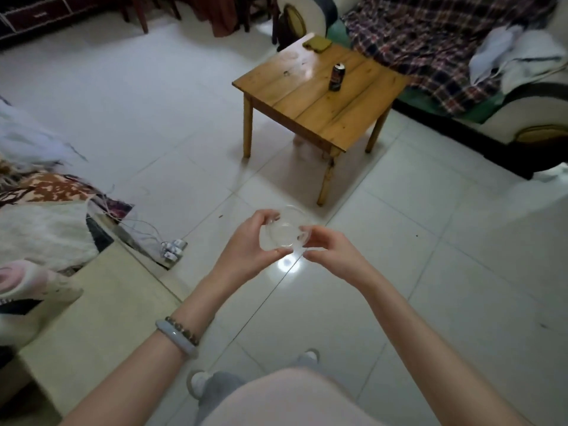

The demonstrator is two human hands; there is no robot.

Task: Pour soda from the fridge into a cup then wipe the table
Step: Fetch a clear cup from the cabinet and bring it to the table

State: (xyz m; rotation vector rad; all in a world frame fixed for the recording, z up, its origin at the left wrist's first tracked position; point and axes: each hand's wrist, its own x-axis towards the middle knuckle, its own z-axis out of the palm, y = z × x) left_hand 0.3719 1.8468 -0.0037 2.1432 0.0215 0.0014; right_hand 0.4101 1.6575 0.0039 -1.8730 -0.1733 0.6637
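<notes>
I hold a clear plastic cup (284, 233) in front of me above the tiled floor, its mouth turned toward me. My left hand (246, 244) grips its left side and my right hand (329, 245) pinches its right rim. Ahead stands a small wooden table (319, 99) with a dark soda can (337, 77) upright near its middle. An olive-yellow cloth (317, 43) lies on the table's far corner.
A sofa with a plaid blanket (430, 41) runs behind and right of the table. On my left are a low beige ledge (101, 296) with piled fabrics and a power strip (172, 249) on the floor. White tiles span between me and the table.
</notes>
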